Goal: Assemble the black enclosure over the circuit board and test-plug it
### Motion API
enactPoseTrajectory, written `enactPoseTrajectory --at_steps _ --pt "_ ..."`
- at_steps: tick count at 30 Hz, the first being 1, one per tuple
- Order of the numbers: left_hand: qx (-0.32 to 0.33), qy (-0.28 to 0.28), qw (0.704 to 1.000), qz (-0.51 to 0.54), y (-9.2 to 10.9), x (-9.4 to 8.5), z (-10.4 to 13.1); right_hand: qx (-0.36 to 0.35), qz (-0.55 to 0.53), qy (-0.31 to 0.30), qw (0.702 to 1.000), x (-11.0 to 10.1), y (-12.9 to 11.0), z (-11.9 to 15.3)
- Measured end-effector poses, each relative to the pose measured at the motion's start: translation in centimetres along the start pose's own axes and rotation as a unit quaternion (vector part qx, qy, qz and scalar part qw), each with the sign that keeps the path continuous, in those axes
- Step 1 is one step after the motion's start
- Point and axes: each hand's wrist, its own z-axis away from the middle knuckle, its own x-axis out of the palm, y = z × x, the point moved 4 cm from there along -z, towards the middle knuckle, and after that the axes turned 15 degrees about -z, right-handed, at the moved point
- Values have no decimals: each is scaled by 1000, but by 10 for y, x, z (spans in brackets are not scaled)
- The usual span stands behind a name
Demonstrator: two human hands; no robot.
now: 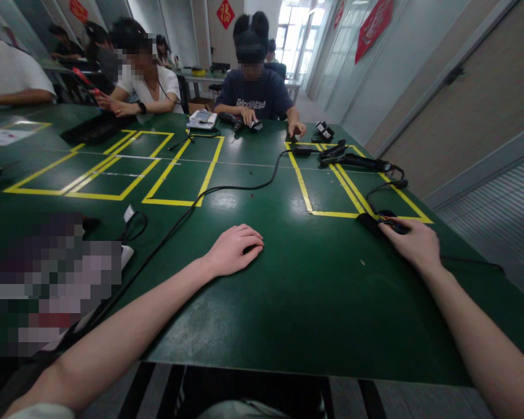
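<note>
My left hand (236, 251) rests on the green table top, palm down. Its fingers are loosely bent, with a small gap between thumb and index finger and nothing in the grasp. At the right, my right hand (414, 241) grips a black device (392, 221) with small coloured wires, whose exact kind I cannot make out. A dark flat piece (367, 223) touches the device's left side. From behind it a black cable (375, 189) runs up to a long black tool-like object (364, 163) lying farther back.
Yellow tape frames (172, 202) mark the table (288, 302). A long black cable (227, 187) crosses it diagonally. Across the table a person in a dark shirt (257, 93) handles small black items. Blurred-out objects (70, 279) lie at left, and a black tray (91, 129) stands farther back.
</note>
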Motion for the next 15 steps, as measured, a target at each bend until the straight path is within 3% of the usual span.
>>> enactPoseTrajectory --at_steps 3,7,11,15 --pt "1 0 1000 2 0 0 0 -30 -48 -41 998 19 -33 14" --pt "-2 0 1000 11 0 0 0 -153 -150 -106 971 49 -86 44" --pt "-2 19 999 27 3 -7 0 -274 -240 -205 909 68 -142 89" --pt "37 24 998 45 10 -12 0 -373 -275 -316 828 73 -188 131"
